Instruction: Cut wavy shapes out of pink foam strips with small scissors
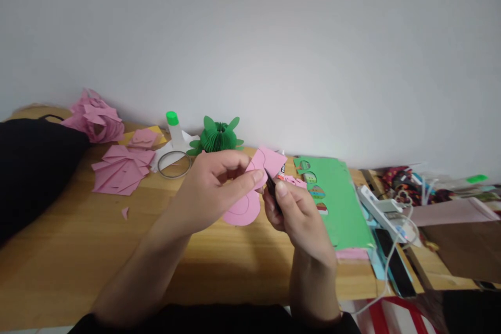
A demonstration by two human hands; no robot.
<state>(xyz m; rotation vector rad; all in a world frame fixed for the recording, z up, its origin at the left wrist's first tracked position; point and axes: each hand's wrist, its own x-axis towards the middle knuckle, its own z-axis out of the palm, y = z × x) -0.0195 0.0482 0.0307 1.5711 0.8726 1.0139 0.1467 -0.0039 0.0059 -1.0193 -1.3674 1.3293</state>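
My left hand (pixel 213 185) pinches a folded pink paper piece (pixel 256 180) above the wooden table (pixel 78 250), thumb and fingers closed on its upper edge. The paper's rounded lower lobe hangs below my fingers. My right hand (pixel 297 214) is closed round a small dark tool (pixel 274 188) with a red-and-white label, its tip touching the pink paper. I cannot tell what the tool is.
Pink paper scraps (pixel 121 169) and a crumpled pink paper flower (pixel 96 115) lie at the back left. A green-capped glue bottle (pixel 174 133), a ring (pixel 174 164) and a green paper flower (pixel 218 136) stand by the wall. Green sheets (pixel 340 203), a phone (pixel 395 261) and cables lie right. A black cloth (pixel 31 167) lies left.
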